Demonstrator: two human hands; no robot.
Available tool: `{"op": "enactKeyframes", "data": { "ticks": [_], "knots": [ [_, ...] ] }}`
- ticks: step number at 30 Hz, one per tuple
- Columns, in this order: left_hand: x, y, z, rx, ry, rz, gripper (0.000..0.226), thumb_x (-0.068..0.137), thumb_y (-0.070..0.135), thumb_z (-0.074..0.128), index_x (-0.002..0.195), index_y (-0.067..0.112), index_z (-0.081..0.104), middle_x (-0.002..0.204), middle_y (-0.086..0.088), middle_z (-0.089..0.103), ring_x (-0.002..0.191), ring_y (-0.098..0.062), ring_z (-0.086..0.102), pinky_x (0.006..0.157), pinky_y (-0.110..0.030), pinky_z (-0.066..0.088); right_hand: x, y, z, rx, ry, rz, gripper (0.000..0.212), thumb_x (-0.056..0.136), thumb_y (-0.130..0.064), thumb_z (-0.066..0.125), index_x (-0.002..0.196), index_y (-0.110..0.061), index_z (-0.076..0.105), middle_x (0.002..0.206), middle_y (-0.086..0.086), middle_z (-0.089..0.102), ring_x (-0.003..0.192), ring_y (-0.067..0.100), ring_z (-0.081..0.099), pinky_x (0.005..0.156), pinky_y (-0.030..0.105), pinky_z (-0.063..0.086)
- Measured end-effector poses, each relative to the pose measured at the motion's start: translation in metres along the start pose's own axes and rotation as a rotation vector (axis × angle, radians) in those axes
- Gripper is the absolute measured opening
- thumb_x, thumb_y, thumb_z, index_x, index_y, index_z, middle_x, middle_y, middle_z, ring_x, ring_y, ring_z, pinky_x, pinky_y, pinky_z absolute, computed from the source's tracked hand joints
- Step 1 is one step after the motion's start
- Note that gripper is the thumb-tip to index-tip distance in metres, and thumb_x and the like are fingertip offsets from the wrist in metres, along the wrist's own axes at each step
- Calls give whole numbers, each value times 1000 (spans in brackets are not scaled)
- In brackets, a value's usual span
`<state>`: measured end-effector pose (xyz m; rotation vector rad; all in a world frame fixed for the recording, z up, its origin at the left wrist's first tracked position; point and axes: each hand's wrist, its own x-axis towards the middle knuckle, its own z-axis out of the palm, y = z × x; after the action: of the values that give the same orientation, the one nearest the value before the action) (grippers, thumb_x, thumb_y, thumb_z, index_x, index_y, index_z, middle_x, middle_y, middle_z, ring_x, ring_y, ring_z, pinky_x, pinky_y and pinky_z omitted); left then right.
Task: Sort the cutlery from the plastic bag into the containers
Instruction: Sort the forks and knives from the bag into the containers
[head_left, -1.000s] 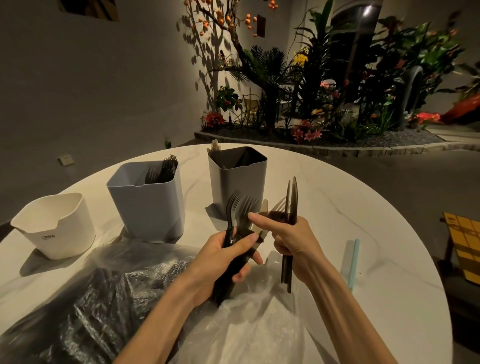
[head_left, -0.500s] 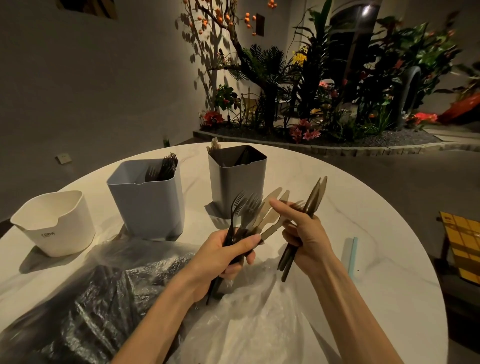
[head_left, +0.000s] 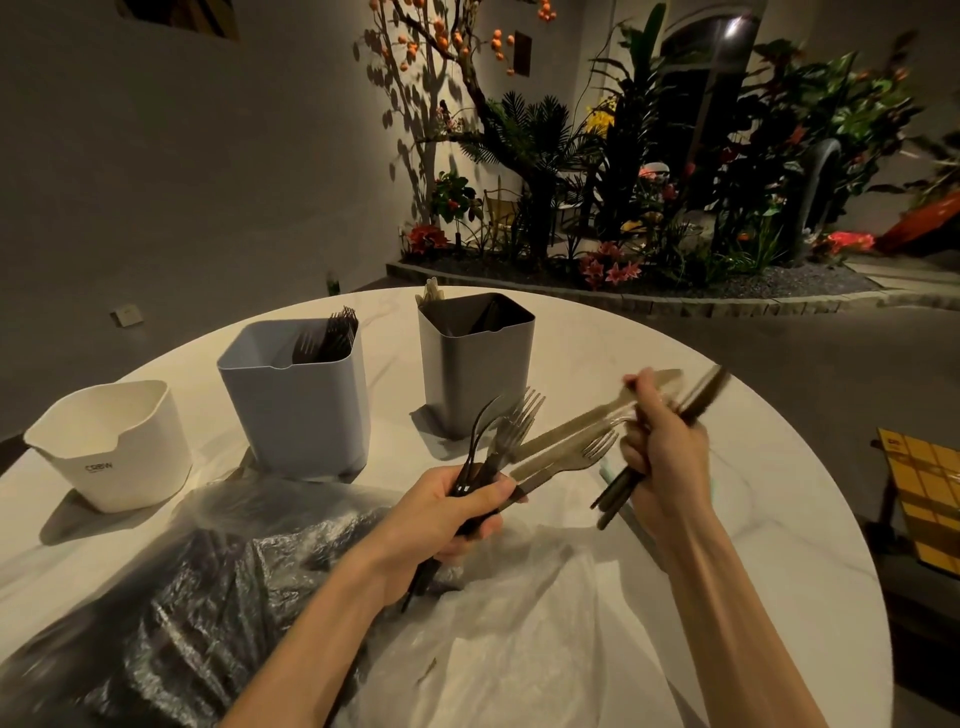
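My left hand (head_left: 452, 512) grips a bundle of dark plastic forks (head_left: 506, 428) and a few pale pieces by their handles above the clear plastic bag (head_left: 270, 613), which holds more dark cutlery. My right hand (head_left: 662, 457) holds several dark knives (head_left: 698, 397) and pinches the tip of a pale knife (head_left: 587, 418) that still reaches into the left bundle. Behind stand three containers: a white one (head_left: 111, 447) at the left, a blue-grey one (head_left: 296, 395) with forks inside, and a grey one (head_left: 475, 364) with dark cutlery.
The round white marble table (head_left: 727, 545) drops off at the right, beside a yellow grid stool (head_left: 924, 493). A pale blue strip (head_left: 623, 512) lies under my right hand. A planter with flowers lies beyond the table.
My right hand has moved right and up, drawing the pale knife out from the left bundle, and its dark knives have tilted further right. My left hand has stayed put.
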<state>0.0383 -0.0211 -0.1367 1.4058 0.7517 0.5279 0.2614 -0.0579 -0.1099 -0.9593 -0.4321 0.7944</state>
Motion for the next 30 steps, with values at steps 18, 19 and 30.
{"op": "enactKeyframes", "data": {
  "ticks": [18,19,30],
  "knots": [
    [2,7,1,-305,193,100,41,93,32,67,64,21,41,60,2,20,45,-11,18,40,-23,19,-30,13,29,-232,-402,173,42,107,-29,43,74,-10,60,73,11,70,81,27,74,87,37,58],
    [2,7,1,-285,216,115,43,90,28,70,61,22,39,58,2,21,45,-12,18,40,-23,19,-33,13,31,-200,-423,193,40,107,-31,43,79,-8,58,68,10,66,69,25,72,78,37,60],
    [-7,10,11,-184,180,279,26,99,34,57,121,29,69,83,-17,73,51,-17,57,52,-27,50,-47,17,39,-248,-380,111,52,85,-50,68,51,-18,43,49,-1,34,42,11,29,44,22,27]
  ]
}}
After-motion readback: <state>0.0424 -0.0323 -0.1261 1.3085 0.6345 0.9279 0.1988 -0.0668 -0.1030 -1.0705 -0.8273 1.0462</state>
